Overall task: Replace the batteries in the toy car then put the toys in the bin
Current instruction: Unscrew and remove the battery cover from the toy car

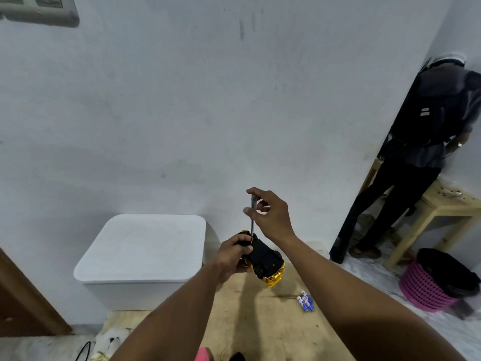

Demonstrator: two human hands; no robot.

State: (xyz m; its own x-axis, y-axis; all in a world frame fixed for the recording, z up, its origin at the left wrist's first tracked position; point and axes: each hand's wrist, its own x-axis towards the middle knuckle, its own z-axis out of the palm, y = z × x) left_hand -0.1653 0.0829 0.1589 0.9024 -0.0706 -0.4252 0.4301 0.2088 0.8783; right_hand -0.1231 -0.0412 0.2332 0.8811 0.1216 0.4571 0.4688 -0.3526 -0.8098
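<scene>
The right grip is clamped on a screwdriver, thumb and fingertips pinching its clear handle near the top. The tool stands nearly upright, and its tip comes down on the black underside of the toy car. The left grip is curled round one end of the car. It holds the car upside down and tilted in the air above the bench, with the yellow body facing down and away.

The bench is a bare pale plywood surface with small dark specks, and both forearms cast shadows across it. A small cluster of blue-and-white batteries lies on it to the right of the car, well apart from both hands.

A white bin with its lid on sits at the bench's far left, against the wall. Whether it stands on the wood or just behind it cannot be told.

The wall is pale and scuffed, with dark streaks high up. A brown door frame shows at the lower left.

At the right another person in dark clothes faces away beside a small wooden table. Near it, on the pale floor, stands a pink basket holding something black.
</scene>
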